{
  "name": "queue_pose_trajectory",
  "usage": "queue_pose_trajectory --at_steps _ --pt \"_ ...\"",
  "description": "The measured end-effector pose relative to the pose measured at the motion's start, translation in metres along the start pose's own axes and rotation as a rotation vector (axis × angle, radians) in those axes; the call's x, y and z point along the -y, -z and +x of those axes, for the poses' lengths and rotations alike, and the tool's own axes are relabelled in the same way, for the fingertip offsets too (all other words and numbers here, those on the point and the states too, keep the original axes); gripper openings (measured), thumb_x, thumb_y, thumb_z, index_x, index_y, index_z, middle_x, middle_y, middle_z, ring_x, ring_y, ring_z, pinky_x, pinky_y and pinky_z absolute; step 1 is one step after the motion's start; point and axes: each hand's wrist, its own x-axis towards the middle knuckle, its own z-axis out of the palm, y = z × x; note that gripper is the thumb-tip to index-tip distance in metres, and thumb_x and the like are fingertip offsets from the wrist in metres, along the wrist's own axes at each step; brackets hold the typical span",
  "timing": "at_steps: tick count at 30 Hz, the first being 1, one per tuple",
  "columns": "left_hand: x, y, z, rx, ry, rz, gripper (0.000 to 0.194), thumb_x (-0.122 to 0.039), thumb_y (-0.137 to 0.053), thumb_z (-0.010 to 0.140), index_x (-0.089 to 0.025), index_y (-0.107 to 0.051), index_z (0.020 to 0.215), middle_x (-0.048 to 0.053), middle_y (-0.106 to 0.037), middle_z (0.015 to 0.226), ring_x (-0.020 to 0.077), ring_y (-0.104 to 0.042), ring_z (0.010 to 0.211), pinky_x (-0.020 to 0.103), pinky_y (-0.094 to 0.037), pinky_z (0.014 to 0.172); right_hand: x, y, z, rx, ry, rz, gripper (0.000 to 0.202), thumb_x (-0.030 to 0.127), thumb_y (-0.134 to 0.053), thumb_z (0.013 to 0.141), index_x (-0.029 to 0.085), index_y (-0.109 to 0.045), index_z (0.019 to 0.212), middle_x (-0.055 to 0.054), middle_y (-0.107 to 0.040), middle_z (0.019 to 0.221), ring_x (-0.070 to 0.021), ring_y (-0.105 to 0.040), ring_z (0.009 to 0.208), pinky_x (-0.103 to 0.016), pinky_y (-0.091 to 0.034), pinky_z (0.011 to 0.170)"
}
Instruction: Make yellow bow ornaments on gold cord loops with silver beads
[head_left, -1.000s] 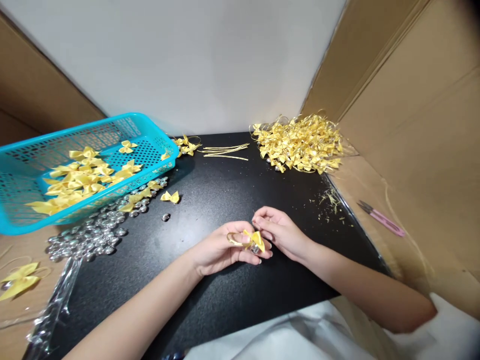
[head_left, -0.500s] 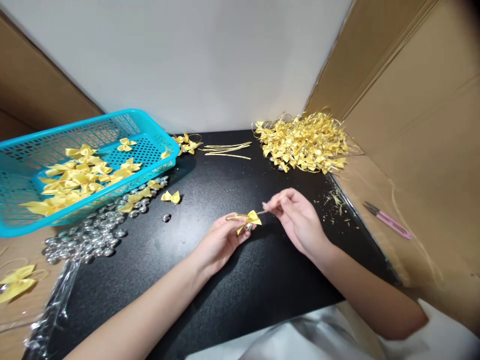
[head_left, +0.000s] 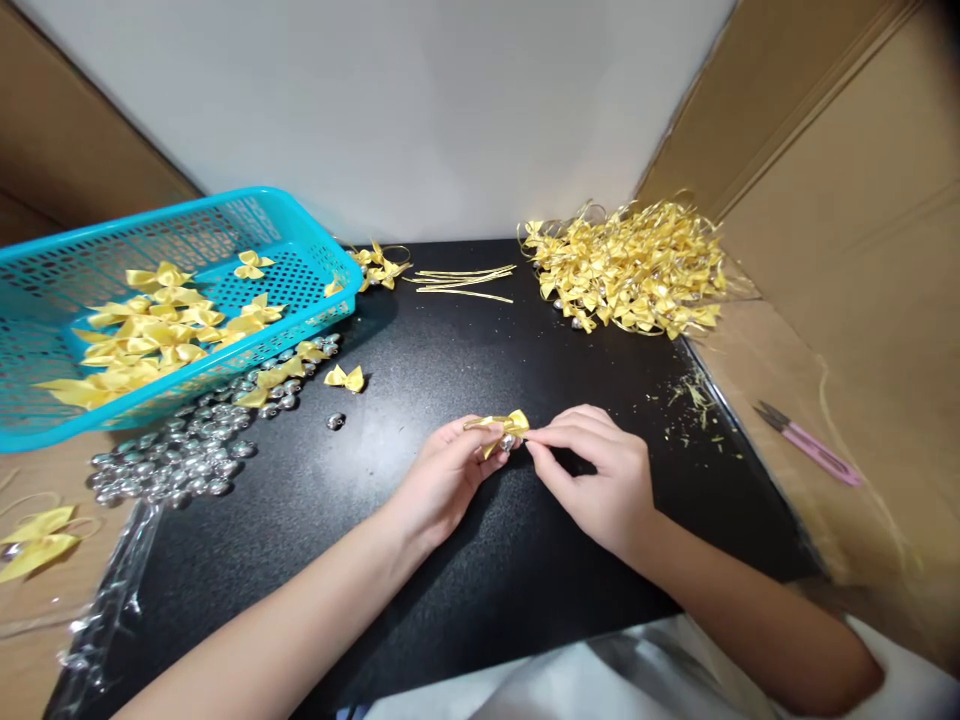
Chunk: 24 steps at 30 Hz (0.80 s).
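Observation:
My left hand [head_left: 450, 478] pinches a yellow ribbon bow [head_left: 516, 422] above the black tabletop. A small silver bell [head_left: 507, 442] hangs at the bow, partly covered by fingers. Close on its right, my right hand [head_left: 600, 478] has thumb and forefinger brought together at the bow's edge. In the frame from before, a thin gold cord ran from the bow to these fingers; now what they grip is mostly hidden. A loose bow [head_left: 345, 378] and a single bell [head_left: 336, 422] lie to the left on the table.
A blue basket [head_left: 300, 318] of yellow bows stands at left, with a heap of silver bells [head_left: 180, 455] before it. Gold cords [head_left: 465, 280] lie at the back. Finished-looking bows [head_left: 630, 270] pile up back right. Pink-handled snips [head_left: 814, 450] rest on cardboard at right.
My right hand has closed in on the bow, and its fingers now meet right beside it. The left hand keeps its hold, the bow slightly turned. The view has shifted a little.

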Motion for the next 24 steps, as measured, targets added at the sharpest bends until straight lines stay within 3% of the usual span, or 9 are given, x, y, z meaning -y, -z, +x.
queue_pose_trajectory --at_steps 24 --pt "0.0007 -0.0012 -0.0018 0.007 0.012 0.052 0.016 -0.019 -0.081 0.060 -0.015 -0.065 0.062 0.000 -0.069 0.065 0.0096 -0.063 0.066 0.018 -0.049 0.066 -0.0011 -0.0025 -0.0005 0.040 -0.043 0.012 0.015 0.010 -0.060 0.084 0.020 -0.066 0.074 -0.002 -0.070 0.067 -0.0161 -0.062 0.063 -0.033 -0.049 0.066"
